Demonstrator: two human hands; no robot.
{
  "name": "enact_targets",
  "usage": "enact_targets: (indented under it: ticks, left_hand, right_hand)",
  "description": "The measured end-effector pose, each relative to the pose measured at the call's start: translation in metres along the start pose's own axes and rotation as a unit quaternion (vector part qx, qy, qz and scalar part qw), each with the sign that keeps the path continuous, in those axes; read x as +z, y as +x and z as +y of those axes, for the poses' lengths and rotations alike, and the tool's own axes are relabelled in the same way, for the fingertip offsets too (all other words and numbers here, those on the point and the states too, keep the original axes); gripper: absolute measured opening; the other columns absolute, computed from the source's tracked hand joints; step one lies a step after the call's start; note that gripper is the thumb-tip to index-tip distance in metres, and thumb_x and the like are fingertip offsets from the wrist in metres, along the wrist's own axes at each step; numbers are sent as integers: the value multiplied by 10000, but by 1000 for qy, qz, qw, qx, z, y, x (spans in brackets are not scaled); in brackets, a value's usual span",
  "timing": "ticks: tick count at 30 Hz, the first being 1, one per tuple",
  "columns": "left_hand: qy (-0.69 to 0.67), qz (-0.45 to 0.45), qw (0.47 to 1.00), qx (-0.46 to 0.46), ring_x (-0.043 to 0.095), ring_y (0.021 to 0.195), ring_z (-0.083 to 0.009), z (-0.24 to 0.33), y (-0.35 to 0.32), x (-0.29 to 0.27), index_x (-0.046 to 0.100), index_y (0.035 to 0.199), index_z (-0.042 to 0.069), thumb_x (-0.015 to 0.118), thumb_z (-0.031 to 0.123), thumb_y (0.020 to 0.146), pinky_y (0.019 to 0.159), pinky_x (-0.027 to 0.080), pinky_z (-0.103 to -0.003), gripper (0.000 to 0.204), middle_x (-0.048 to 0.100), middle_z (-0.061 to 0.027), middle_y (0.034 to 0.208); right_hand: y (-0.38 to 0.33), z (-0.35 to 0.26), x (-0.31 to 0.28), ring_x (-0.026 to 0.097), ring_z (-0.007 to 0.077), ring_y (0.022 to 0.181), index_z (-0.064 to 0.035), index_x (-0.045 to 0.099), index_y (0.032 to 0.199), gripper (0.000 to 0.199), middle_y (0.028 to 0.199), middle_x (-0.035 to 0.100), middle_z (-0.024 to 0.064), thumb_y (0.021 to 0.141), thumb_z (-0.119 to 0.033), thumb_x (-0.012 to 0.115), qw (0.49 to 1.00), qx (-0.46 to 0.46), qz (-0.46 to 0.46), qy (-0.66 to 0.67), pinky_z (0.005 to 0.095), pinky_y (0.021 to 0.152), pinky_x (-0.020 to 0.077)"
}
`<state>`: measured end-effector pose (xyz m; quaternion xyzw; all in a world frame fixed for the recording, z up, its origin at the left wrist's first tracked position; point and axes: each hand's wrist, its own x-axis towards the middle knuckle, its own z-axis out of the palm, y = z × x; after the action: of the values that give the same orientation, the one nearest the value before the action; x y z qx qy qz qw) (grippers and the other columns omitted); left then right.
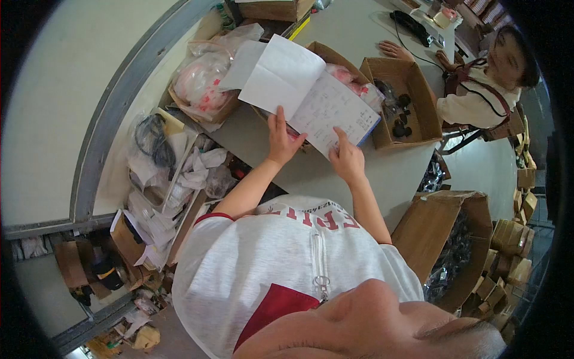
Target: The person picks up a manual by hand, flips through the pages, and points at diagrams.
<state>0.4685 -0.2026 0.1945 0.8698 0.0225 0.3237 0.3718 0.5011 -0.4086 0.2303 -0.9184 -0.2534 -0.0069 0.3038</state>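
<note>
Grey table (382, 173) crowded with boxes and bags

An open cardboard box (418, 90) with small dark parts inside stands on the table near its right edge, and a second open box (326, 54) with pink-filled bags stands just beside it, partly under an open notebook (311, 99). At the left end a clear bag of pink items (200, 84) sits in a low carton. A black cable (412, 27) lies at the far end.

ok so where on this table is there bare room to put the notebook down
Bare grey table lies right of the right hand, below the open cardboard box, and at the far end beyond it. It is crowded left of the left hand, around the notebook: plastic bags.
</note>
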Motion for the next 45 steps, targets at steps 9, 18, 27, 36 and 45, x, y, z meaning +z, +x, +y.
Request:
enact_targets:
  ticks: [9, 18, 27, 36, 45]
  left_hand:
    - [55, -76, 996, 6, 427, 1087, -401, 30, -2, -5, 242, 1394, -1, 726, 178, 672, 906, 325, -496, 888, 390, -239, 1245]
    - [-41, -131, 985, 102, 529, 999, -285, 23, -14, -9, 605, 959, 10, 643, 78, 746, 940, 358, -427, 227, 555, -148, 1105]
    - [-407, 194, 819, -355, 522, 830, -148, -33, 63, -26, 453, 1165, 39, 559, 65, 811, 728, 431, -287, 369, 507, -48, 958]
    - [-583, 195, 696, -371, 599, 817, -140, -47, 112, -46, 546, 1025, 20, 515, 78, 897, 708, 509, -299, 145, 602, -54, 970]
    - [-146, -137, 976, -85, 600, 666, -161, -6, 53, -26, 635, 772, 1, 658, 135, 792, 629, 471, -287, 137, 627, -73, 715]
  right_hand:
    - [-9, 7, 7, 618, 308, 698, -120, 550, 1148, 374, 749, 643, 130, 782, -175, 602, 999, 9, 10, 33, 382, 687, 464]
    - [-12, 5, -4, 491, 84, 678, -55, 351, 1341, 478, 774, 564, 25, 906, -127, 536, 821, 103, 190, 528, 233, 634, 418]
    - [-13, 22, -1, 452, 78, 640, -16, 563, 1104, 261, 716, 486, -9, 844, -17, 595, 931, 137, 76, 330, 214, 602, 406]
    - [-17, 33, 9, 431, 70, 640, -20, 587, 1042, 213, 706, 470, -23, 830, -2, 605, 913, 153, 76, 371, 208, 595, 389]
    - [-17, 28, 5, 449, 68, 648, 2, 603, 994, 149, 726, 517, -14, 886, -96, 574, 902, 173, 59, 392, 213, 594, 390]
